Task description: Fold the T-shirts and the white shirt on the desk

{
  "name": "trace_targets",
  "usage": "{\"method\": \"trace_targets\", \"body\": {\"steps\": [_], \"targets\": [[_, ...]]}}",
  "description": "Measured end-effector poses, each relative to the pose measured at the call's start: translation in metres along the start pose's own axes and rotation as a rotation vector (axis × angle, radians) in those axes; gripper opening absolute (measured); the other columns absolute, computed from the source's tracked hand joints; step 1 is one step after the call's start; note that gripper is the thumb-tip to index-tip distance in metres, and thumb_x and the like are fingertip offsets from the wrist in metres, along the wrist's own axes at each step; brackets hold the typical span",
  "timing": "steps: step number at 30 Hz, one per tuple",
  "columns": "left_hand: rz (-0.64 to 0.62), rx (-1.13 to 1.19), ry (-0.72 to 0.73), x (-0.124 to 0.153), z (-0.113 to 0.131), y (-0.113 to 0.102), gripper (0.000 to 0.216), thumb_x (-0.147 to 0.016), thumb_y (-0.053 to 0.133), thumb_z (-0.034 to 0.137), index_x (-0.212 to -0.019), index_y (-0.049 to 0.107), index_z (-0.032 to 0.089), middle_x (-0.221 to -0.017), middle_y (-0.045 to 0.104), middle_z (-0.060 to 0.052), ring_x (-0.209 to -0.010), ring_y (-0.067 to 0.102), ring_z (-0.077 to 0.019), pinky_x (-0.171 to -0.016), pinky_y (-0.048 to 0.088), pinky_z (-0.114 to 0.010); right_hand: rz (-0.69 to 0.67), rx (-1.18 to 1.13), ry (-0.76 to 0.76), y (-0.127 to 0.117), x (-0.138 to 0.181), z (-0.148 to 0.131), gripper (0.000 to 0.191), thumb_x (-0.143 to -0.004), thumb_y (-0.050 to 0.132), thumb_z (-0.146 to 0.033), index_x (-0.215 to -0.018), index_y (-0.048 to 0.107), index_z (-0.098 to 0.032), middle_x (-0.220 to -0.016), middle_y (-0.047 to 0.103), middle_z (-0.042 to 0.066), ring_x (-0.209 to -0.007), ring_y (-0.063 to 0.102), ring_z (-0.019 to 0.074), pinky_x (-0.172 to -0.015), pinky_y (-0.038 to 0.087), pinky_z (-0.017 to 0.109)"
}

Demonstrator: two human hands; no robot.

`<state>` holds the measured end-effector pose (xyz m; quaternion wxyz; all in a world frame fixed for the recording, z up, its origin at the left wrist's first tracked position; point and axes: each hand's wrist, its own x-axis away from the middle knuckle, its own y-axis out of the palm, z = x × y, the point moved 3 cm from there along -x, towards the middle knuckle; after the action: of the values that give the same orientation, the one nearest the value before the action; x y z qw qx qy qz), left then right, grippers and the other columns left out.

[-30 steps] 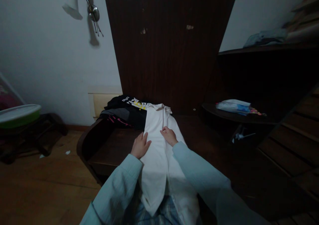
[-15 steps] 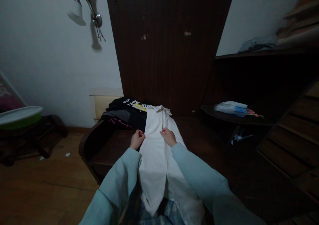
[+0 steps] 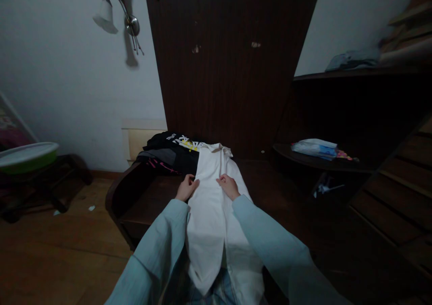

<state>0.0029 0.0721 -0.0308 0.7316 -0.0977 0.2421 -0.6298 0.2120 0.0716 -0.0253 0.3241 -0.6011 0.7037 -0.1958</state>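
A white garment [image 3: 211,206] lies folded lengthwise on a dark wooden table [image 3: 148,201], its lower end hanging over the near edge toward me. My left hand [image 3: 186,188] rests at the garment's left edge with its fingers curled on the cloth. My right hand [image 3: 228,186] sits on the middle of the garment, fingers bent and pressing the fabric. Both arms wear light blue sleeves.
Dark folded clothes [image 3: 170,152] with white and yellow print lie at the table's far left. A dark wooden panel [image 3: 229,70] rises behind. A side shelf [image 3: 317,158] holds a plastic packet [image 3: 315,146]. A green-rimmed basin [image 3: 25,156] stands at left; a wall lamp [image 3: 116,14] hangs above.
My left hand slid from flat on the garment farther up to its left edge and curled its fingers there. The right hand stayed almost in place.
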Motion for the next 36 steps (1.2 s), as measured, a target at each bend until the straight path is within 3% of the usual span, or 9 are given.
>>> {"method": "trace_targets", "body": {"steps": [4,9,15,18,24,30,36], "targets": [[-0.088,-0.069,0.083,0.002,0.002,0.002,0.040,-0.073,0.052,0.023,-0.113,0.051,0.019,-0.072,0.064,0.000,-0.069,0.060,-0.0139,-0.066,0.044,-0.024,0.004,0.000,-0.009,0.000,0.000,-0.001,0.014,-0.076,0.050,-0.034,-0.074,0.053,-0.020,-0.061,0.056,-0.003,-0.059,0.051,0.0110,-0.054,0.033,0.019],[-0.119,0.065,0.129,0.000,0.006,0.002,0.026,-0.075,0.047,0.021,-0.094,0.064,0.017,-0.100,0.065,-0.005,-0.098,0.057,-0.0171,-0.088,0.041,-0.027,0.028,-0.038,-0.023,0.000,0.000,0.001,0.011,-0.077,0.048,-0.031,-0.080,0.051,-0.021,-0.061,0.057,-0.003,-0.061,0.054,0.0122,-0.059,0.037,0.021],[-0.181,0.065,0.087,0.006,0.008,0.004,0.037,-0.070,0.056,0.031,-0.104,0.062,0.016,-0.106,0.064,-0.005,-0.097,0.058,-0.0192,-0.087,0.043,-0.029,0.027,-0.040,0.002,0.002,-0.002,0.005,0.014,-0.076,0.043,-0.017,-0.088,0.048,-0.020,-0.072,0.061,-0.001,-0.069,0.057,0.0123,-0.065,0.038,0.021],[-0.223,0.050,0.114,0.007,0.005,0.005,0.043,-0.066,0.061,0.027,-0.107,0.060,0.017,-0.111,0.062,-0.006,-0.103,0.055,-0.0206,-0.090,0.041,-0.029,0.010,-0.016,0.015,0.003,-0.003,0.006,0.016,-0.075,0.043,-0.016,-0.089,0.048,-0.021,-0.073,0.062,-0.001,-0.070,0.057,0.0124,-0.064,0.038,0.021],[-0.221,0.022,0.153,0.006,0.002,0.007,0.027,-0.074,0.052,0.024,-0.096,0.066,0.020,-0.101,0.066,-0.004,-0.096,0.059,-0.0172,-0.087,0.042,-0.027,0.002,0.062,0.009,0.001,-0.002,0.003,0.016,-0.075,0.044,-0.018,-0.089,0.051,-0.021,-0.070,0.060,-0.001,-0.069,0.055,0.0131,-0.059,0.035,0.021],[-0.207,-0.075,0.158,0.010,0.009,0.008,0.027,-0.076,0.046,0.023,-0.093,0.067,0.018,-0.092,0.068,-0.004,-0.083,0.062,-0.0164,-0.079,0.045,-0.026,-0.008,0.118,0.011,0.000,0.002,-0.001,0.016,-0.075,0.045,-0.020,-0.087,0.055,-0.022,-0.068,0.059,-0.001,-0.066,0.053,0.0132,-0.055,0.031,0.021],[-0.263,-0.096,0.152,0.016,0.015,0.006,0.034,-0.071,0.054,0.026,-0.102,0.064,0.018,-0.101,0.065,-0.005,-0.094,0.058,-0.0189,-0.086,0.042,-0.027,-0.091,-0.038,0.034,-0.004,0.000,-0.004,0.015,-0.071,0.049,-0.018,-0.084,0.056,-0.020,-0.062,0.055,-0.003,-0.062,0.051,0.0117,-0.055,0.033,0.020]]}}
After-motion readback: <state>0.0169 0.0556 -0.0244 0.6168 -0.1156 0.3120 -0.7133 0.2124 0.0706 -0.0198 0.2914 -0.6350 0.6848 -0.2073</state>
